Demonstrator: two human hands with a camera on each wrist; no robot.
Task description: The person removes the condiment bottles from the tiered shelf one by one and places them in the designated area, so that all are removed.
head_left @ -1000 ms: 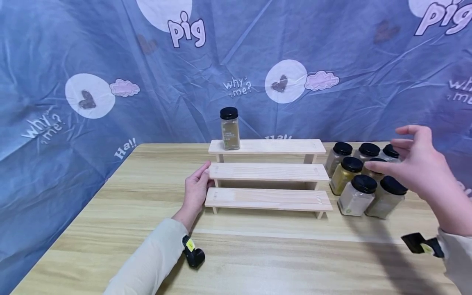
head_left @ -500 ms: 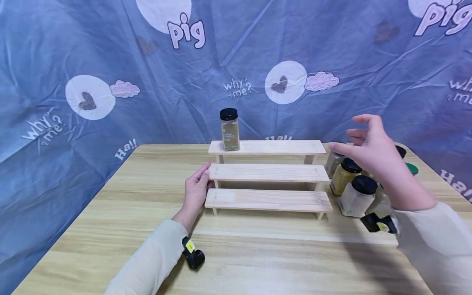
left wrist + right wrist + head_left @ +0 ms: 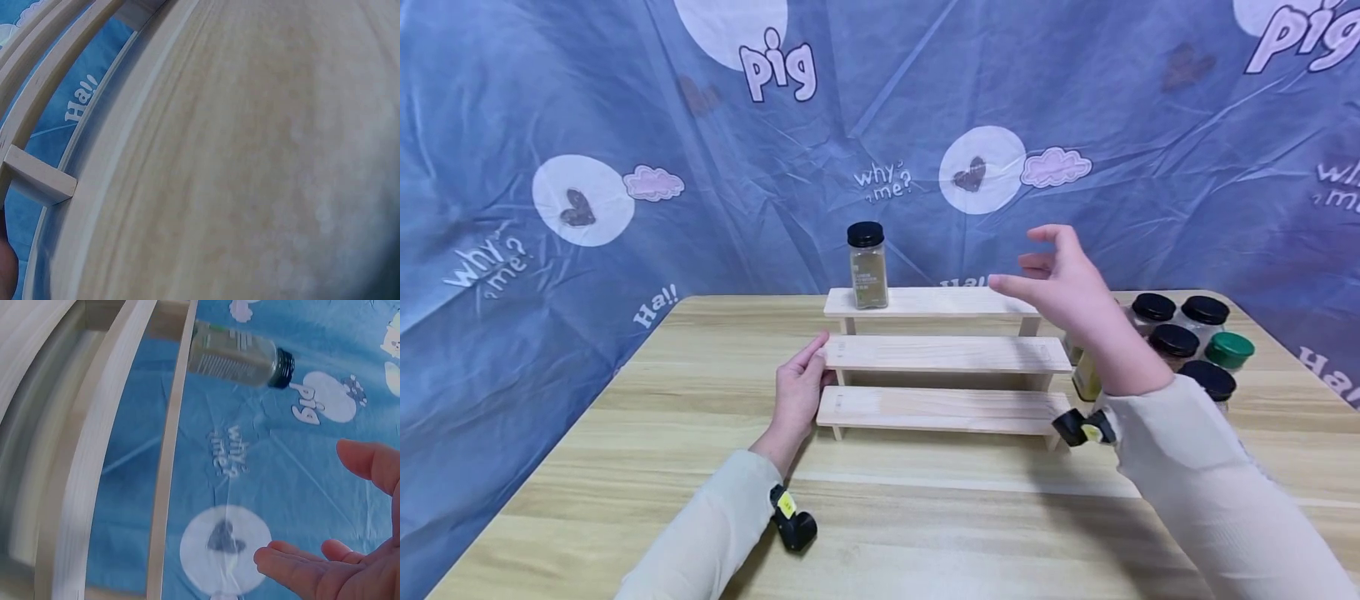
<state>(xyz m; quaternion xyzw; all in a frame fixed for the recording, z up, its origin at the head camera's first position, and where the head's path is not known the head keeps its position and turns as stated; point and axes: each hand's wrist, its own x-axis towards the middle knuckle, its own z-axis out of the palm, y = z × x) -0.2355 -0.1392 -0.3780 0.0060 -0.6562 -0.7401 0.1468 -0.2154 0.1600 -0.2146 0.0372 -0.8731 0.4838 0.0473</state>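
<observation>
A three-tier wooden shelf rack (image 3: 947,353) stands on the table. My left hand (image 3: 797,396) grips its left end by the middle tier, some fingers hidden behind the wood; the left wrist view catches only a sliver of a finger (image 3: 6,265). On the top tier's left part a spice jar (image 3: 869,275) with a black lid and brownish-yellow powder stands upright; it also shows in the right wrist view as a clear jar (image 3: 234,357). My right hand (image 3: 1067,287) hovers before the top tier's right end, thumb and fingers spread apart, holding nothing.
Several spice jars (image 3: 1174,342) with black lids stand to the rack's right, partly hidden by my right arm. Among them is a green-lidded jar (image 3: 1229,350). A blue printed cloth (image 3: 820,167) hangs behind the wooden table (image 3: 925,517).
My right hand has moved left, from above the group of jars to the top tier's right end, uncovering the green-lidded jar. My left hand, the rack and the jar on it stay put.
</observation>
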